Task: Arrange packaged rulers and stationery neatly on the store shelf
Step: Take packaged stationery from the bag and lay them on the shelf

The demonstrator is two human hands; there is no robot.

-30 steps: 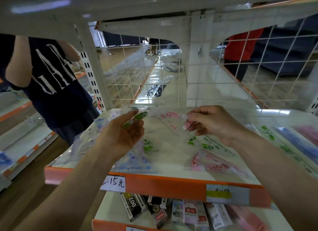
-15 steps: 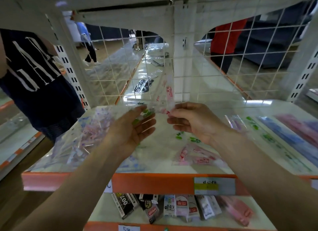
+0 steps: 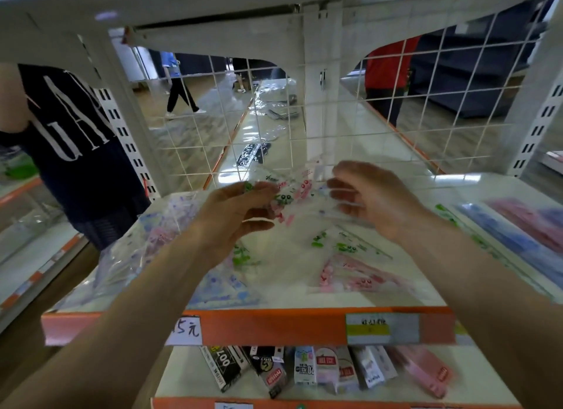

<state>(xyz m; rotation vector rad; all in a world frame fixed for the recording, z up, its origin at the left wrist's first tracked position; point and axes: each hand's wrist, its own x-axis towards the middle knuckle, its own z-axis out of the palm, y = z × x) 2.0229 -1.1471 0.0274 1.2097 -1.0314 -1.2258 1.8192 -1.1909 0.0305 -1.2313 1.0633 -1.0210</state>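
Both hands hold a small stack of clear ruler packets (image 3: pixel 294 192) with pink and green prints above the white shelf (image 3: pixel 475 192). My left hand (image 3: pixel 234 217) grips the stack's left end, thumb on top. My right hand (image 3: pixel 371 198) pinches its right end with curled fingers. Below them on the shelf lie a green-print ruler packet (image 3: pixel 344 244), a pink-print one (image 3: pixel 359 279) and a blue-print one (image 3: pixel 225 290). A heap of clear packets (image 3: pixel 143 244) fills the shelf's left part.
Long blue and pink packets (image 3: pixel 518 235) lie at the shelf's right. A wire grid (image 3: pixel 335 119) backs the shelf. The lower shelf holds boxed stationery (image 3: pixel 310 369). A person in a dark shirt (image 3: pixel 70 140) stands at left; others stand or walk beyond the grid.
The two hands have come closer together and risen slightly, gathering the packets into one stack. The view has shifted a little to the left.
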